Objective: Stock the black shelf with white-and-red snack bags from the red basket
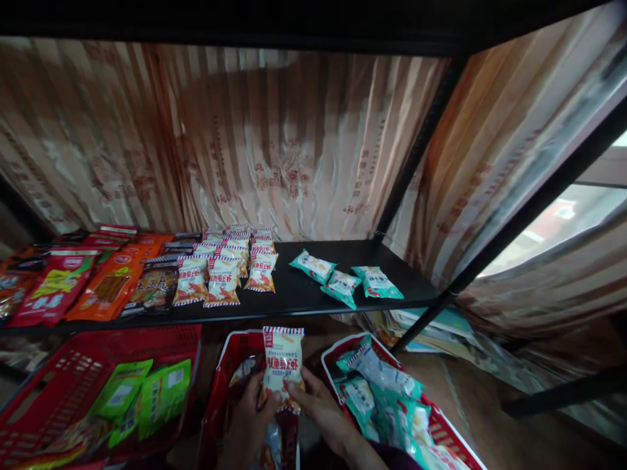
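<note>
The left hand point(251, 410) and right hand point(321, 406) grip a white snack packet point(283, 362) between them — above the middle red basket point(209, 418). Beyond, on the black shelf point(294, 299), similar packets point(223, 277) sit grouped — teal packets point(377, 282) to their right.

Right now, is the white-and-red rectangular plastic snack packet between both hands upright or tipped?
Upright: the white-and-red packet shows its front print right way up, left hand and right hand holding its lower part.
</note>
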Available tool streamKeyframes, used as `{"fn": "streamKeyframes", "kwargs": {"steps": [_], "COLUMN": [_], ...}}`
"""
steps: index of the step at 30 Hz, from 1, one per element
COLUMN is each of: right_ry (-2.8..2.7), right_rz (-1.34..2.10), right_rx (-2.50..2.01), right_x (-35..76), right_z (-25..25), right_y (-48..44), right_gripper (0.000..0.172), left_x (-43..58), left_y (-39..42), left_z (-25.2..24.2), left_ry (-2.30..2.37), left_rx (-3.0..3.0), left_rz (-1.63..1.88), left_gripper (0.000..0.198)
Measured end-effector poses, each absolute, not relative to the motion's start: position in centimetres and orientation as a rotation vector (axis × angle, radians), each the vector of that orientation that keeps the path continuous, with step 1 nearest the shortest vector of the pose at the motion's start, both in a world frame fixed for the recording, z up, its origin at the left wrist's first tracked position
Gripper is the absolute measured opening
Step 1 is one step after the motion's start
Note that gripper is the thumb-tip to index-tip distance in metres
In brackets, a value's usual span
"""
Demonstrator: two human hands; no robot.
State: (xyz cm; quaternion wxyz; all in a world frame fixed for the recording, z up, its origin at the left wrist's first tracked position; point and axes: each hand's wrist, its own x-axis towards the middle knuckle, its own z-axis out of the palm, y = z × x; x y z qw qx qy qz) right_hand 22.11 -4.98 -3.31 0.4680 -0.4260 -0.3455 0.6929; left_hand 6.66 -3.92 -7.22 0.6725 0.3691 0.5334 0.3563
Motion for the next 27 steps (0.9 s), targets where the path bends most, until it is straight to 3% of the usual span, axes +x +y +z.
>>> {"fn": "streamKeyframes", "kwargs": {"steps": [6,11,27], "right_ry": [-1.051,-1.075,-1.289], "right_rz": [1.391,1.254,0.896], "right_rx": [-1.112,-1.069,-1.324], "right_x": [22.5,21.5,19.7], "right_z": [-0.2,-0.4,-3.0], "right_y": [1.1,7.6,14.5], "right_gripper": [0.043,0.042,0.037], "left_x": [7.7,7.7,7.1], "left_y": [1.8,6.3,9.5], "left_z": [-3.6,-1.6,-6.0], "left_ry": [1.231,1.415,1.565], "left_rx": [1.114,1.374,2.055], "left_rz": [1.039,1.27,1.378], "left_gripper": [0.06,0.05,0.061]}}
